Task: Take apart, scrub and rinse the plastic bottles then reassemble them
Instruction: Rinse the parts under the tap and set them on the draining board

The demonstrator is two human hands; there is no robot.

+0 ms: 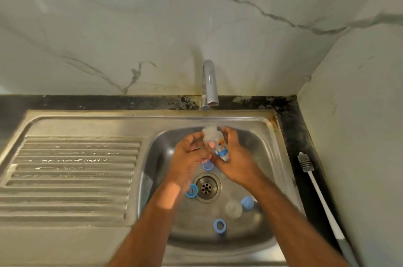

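Both hands hold one small clear bottle [214, 143] over the back half of the sink bowl [259, 146], just below the tap [209, 85]. The right hand [234, 157] wraps round the lower part of the bottle from the right, fingers curled under it and thumb up along its side. The left hand [188, 154] comes in from the left with its fingers curled toward the bottle's upper part; its fingertips reach the plastic, though how firmly it grips is hard to judge, because the bottle is see-through and the hands overlap there. The bottle is tilted, its open neck pointing up and away toward the tap, its printed base low by the right palm. No stream of water can be made out under the spout.

Loose parts lie on the floor of the bowl. One blue ring [207, 165] sits just behind the drain [206, 188] and is partly hidden by the hands. A second blue ring [192, 190] lies at the drain's left edge, half covered by the left wrist. A third blue ring [219, 226] stands nearer the front of the bowl. A blue cap [247, 203] rests to the right of the drain, beside a clear dome-shaped piece [233, 209] that nearly vanishes against the steel.

On the dark counter to the right of the sink lies a long bottle brush [320, 199], bristles pointing to the wall, its handle end cut off by the lower edge. The ribbed draining board [72, 170] on the left holds streaks of water.
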